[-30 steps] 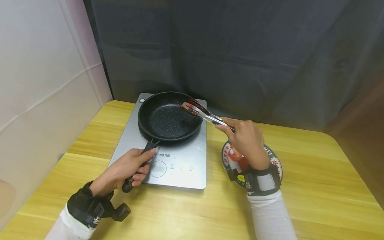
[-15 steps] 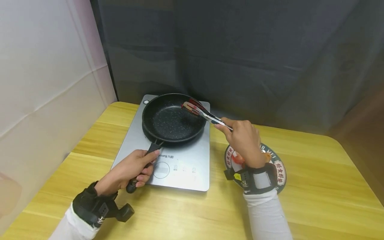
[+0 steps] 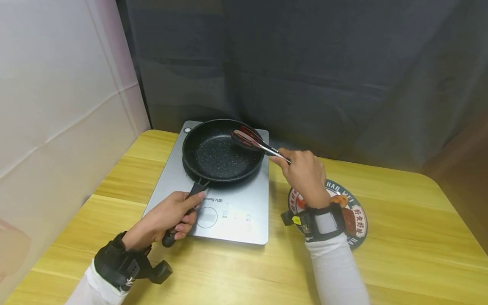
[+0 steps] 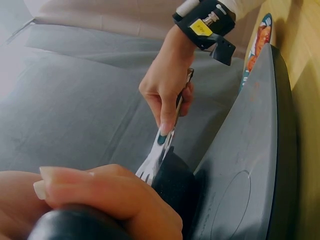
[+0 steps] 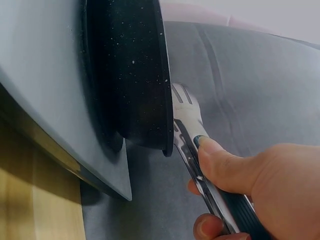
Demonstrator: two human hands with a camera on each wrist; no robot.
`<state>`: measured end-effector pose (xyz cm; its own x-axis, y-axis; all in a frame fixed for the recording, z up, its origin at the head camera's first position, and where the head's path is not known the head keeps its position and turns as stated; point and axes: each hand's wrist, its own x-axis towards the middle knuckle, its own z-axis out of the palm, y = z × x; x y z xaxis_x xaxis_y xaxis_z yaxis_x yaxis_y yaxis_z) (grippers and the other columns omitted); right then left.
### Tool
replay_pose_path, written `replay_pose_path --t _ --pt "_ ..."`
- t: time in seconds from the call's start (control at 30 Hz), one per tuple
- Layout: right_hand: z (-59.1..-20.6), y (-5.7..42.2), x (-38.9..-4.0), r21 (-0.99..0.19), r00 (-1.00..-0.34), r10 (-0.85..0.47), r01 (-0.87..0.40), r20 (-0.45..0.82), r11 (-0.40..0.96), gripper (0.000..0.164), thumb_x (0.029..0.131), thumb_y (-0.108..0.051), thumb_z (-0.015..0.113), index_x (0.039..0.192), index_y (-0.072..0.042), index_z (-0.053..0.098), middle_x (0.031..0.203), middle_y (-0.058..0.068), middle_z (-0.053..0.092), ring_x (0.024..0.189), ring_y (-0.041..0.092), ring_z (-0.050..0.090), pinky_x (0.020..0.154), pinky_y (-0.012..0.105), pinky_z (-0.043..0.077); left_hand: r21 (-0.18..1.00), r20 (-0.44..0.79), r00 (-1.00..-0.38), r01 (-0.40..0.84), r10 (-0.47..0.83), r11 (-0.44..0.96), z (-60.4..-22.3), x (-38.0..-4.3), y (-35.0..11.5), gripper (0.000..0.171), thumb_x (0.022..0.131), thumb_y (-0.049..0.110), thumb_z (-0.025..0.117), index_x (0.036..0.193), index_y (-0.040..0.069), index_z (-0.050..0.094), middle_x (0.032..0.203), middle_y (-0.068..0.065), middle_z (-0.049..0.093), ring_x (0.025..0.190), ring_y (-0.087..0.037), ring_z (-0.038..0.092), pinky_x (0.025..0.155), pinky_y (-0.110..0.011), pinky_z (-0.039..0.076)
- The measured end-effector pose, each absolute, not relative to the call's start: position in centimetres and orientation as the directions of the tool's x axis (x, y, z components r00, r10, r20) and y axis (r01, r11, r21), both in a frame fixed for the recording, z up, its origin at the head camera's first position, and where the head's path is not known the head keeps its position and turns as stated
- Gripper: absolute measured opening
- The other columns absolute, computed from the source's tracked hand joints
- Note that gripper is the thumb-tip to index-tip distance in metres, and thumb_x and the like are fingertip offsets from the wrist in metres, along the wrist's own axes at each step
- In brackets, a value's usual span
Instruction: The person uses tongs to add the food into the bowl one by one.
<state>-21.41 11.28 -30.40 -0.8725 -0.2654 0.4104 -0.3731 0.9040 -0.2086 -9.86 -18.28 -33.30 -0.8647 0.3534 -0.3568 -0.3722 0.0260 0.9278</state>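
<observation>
A black speckled frying pan (image 3: 219, 159) sits on a silver induction cooker (image 3: 244, 228). My left hand (image 3: 173, 214) grips its black handle (image 3: 197, 187), fingers wrapped round it. In my right hand (image 3: 303, 173) are metal tongs (image 3: 267, 148), pinched between thumb and fingers. Their slotted heads (image 3: 244, 137) hang over the pan's right side, and red shows between them; I cannot tell what it is. In the right wrist view, the pan's wall (image 5: 135, 100) partly hides the tongs' ends, while the thumb (image 5: 220, 162) presses the upper arm of the tongs.
A round plate with a dark green lettered rim (image 3: 335, 186) stands right of the cooker, partly under my right wrist. On it lie a brown round piece (image 3: 348, 220) and an orange-brown piece (image 3: 340, 200). Dark cloth (image 3: 305, 84) hangs behind the wooden table (image 3: 400, 220).
My right hand has shifted slightly left towards the pan, uncovering more of the plate. The tongs' heads stay over the pan's right side. My left hand keeps its grip; the whole view has shifted slightly.
</observation>
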Motion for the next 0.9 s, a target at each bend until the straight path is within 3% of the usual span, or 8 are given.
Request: replay_pose_path --t 0.23,0.5,0.9 --pt "-29.9 10.8 -22.1 -0.149 -0.874 -0.305 -0.383 0.378 0.912 0.038 0.091 -0.050 0.059 0.116 -0.023 0.070 0.061 0.005 0.047 0.053 0.027 0.046 0.037 0.034 0.030 0.931 -0.355 -0.867 -0.363 0.350 0.046 -33.3 -9.9 -18.3 0.042 0.102 0.040 0.045 0.079 0.006 0.035 0.056 0.004 0.028 0.040 -0.007 0.027 0.034 -0.020 0.027" --pt "-29.4 10.0 -22.5 -0.076 -0.872 -0.347 -0.395 0.346 0.916 0.032 0.093 -0.049 0.057 0.082 -0.019 0.062 0.057 0.003 0.040 0.050 0.026 0.044 0.037 0.034 0.029 0.932 -0.355 -0.869 -0.359 0.345 0.056 -33.4 -10.0 -18.3 0.042 0.102 0.039 0.044 0.079 0.006 0.035 0.055 0.004 0.028 0.039 -0.008 0.027 0.034 -0.020 0.027" --pt "-28.8 8.6 -22.8 0.043 -0.858 -0.373 -0.383 0.354 0.923 0.032 0.090 -0.047 0.062 0.101 -0.019 0.073 0.056 0.007 0.047 0.047 0.029 0.048 0.034 0.038 0.034 0.936 -0.348 -0.874 -0.346 0.339 0.068 -33.4 -10.0 -18.3 0.042 0.102 0.039 0.044 0.078 0.006 0.035 0.055 0.004 0.030 0.039 -0.008 0.028 0.034 -0.021 0.028"
